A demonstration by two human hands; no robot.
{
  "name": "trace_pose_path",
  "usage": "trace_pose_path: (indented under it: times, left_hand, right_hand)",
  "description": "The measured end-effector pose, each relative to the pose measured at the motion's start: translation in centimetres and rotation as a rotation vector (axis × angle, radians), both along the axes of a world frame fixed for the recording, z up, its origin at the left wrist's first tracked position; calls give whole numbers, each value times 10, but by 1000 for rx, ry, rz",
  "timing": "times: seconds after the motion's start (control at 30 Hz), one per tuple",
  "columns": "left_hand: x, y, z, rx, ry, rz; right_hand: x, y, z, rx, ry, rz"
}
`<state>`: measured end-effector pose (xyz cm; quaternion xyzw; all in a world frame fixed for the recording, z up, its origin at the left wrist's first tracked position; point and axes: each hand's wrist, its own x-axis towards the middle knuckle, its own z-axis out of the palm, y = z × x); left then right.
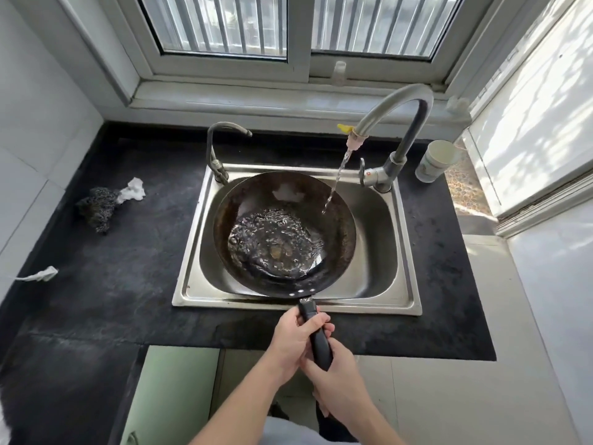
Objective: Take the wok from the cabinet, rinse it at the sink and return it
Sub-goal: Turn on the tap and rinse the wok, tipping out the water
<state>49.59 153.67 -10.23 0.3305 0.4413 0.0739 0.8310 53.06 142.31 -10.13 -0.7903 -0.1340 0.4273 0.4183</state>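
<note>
A dark round wok (256, 194) rests in the steel sink (378, 226), with rippling water pooled in its bottom. A thin stream of water falls from the tall grey tap (394, 104) onto the wok's right inner wall. The wok's black handle (316, 332) points toward me over the sink's front rim. My left hand (295, 338) grips the upper part of the handle. My right hand (337, 380) holds the lower end of it, just behind the left.
A smaller second tap (218, 146) stands at the sink's back left. A steel scourer (98, 205) and crumpled white tissue (131, 192) lie on the black counter (128, 268) at left. A white cup (436, 160) sits right of the tall tap. A green cabinet door (167, 396) is below.
</note>
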Motion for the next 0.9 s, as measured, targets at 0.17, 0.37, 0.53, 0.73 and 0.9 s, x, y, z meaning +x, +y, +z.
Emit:
trace_pose_path:
  times: [0.17, 0.37, 0.53, 0.73, 0.9]
  left_hand:
    - [20, 0, 0, -1, 10, -25]
    - [30, 6, 10, -15, -54, 38]
    - [12, 8, 10, -11, -29, 78]
    - [-4, 5, 4, 18, 3, 45]
    - [3, -1, 6, -4, -20, 26]
  right_hand:
    - [20, -1, 5, -23, -41, 4]
    - [33, 8, 12, -8, -85, 52]
    - [17, 14, 12, -2, -52, 69]
    - [1, 10, 6, -8, -13, 42]
    - [4, 3, 5, -18, -58, 25]
